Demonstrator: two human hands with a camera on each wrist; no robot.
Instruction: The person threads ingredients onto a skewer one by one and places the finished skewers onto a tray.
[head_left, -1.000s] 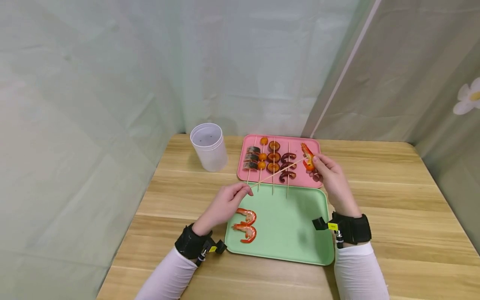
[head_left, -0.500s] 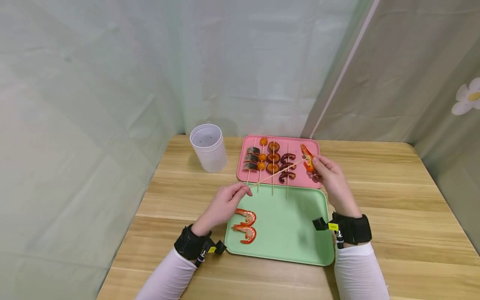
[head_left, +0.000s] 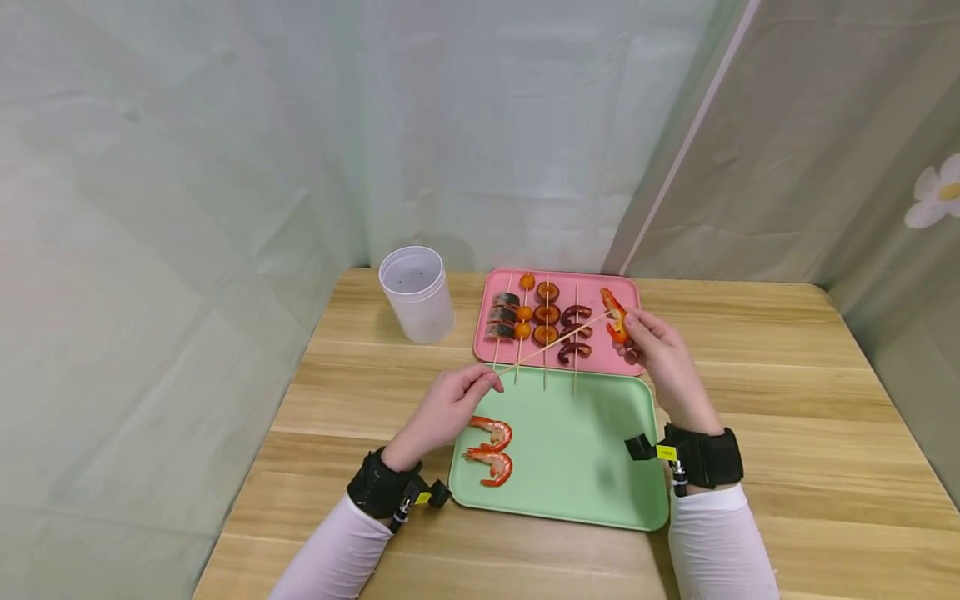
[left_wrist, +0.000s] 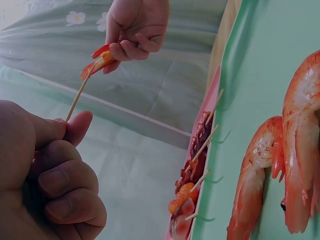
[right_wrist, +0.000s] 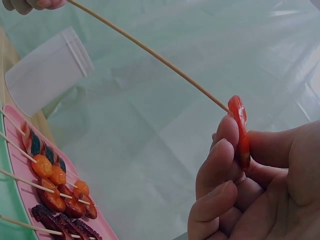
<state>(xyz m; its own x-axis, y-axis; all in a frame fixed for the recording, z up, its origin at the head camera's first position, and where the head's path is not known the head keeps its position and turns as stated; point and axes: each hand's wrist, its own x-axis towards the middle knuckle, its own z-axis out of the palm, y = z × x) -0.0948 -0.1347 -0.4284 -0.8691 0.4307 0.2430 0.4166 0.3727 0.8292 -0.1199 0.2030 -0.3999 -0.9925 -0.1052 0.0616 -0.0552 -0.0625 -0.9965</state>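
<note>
Between thumb and forefinger my left hand (head_left: 450, 406) pinches one end of a thin wooden skewer (head_left: 551, 345). The skewer slants up to the right, and its far tip meets a shrimp (right_wrist: 241, 131). My right hand (head_left: 667, 364) pinches that shrimp between thumb and fingers, above the right part of the pink tray (head_left: 611, 362). In the right wrist view the tip touches the shrimp's side; whether it has gone in I cannot tell. Two more shrimps (head_left: 491, 467) lie at the left of the green tray (head_left: 570, 487), close to my left hand.
On the pink tray lie skewers of fish pieces (head_left: 502, 315), orange balls (head_left: 522, 313), mushroom slices (head_left: 547, 315) and octopus tentacles (head_left: 576, 333). Their bare ends reach over the green tray's back rim. A translucent white tub (head_left: 423, 308) stands at the back left of the wooden table (head_left: 765, 400).
Almost nothing differs. Both hands keep their hold on the skewer and the shrimp, and the shrimp has tilted very slightly in my right hand.
</note>
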